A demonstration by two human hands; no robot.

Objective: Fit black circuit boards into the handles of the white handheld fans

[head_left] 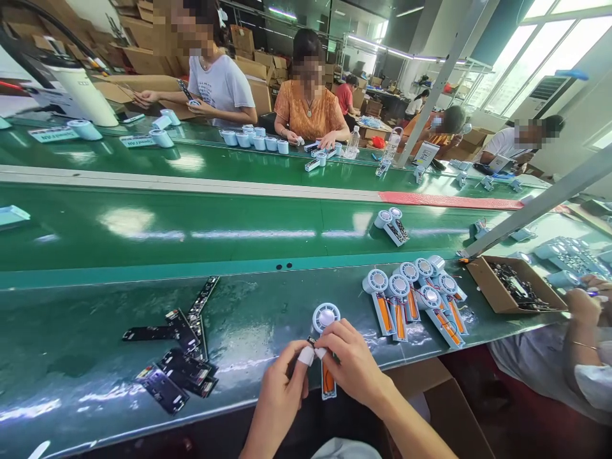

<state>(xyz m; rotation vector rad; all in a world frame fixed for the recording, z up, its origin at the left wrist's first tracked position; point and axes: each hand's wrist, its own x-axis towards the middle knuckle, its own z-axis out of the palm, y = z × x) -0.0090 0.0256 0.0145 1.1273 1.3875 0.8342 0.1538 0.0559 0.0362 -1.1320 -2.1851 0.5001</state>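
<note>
In the head view, a light-blue handheld fan housing lies at the bench's front edge. Its round grille is at the top and an orange strip shows in its open handle. Over the handle, my left hand and my right hand meet fingertip to fingertip. Both are closed in a pinch on a small dark part, mostly hidden by the fingers. White covers sit on some fingertips. To the left, several black circuit boards lie in a loose pile.
Several open fan housings with orange strips lie to the right. Beyond them stand a cardboard box of dark parts and a co-worker's hand. A green conveyor belt runs behind the bench, with two fans on it. People sit opposite.
</note>
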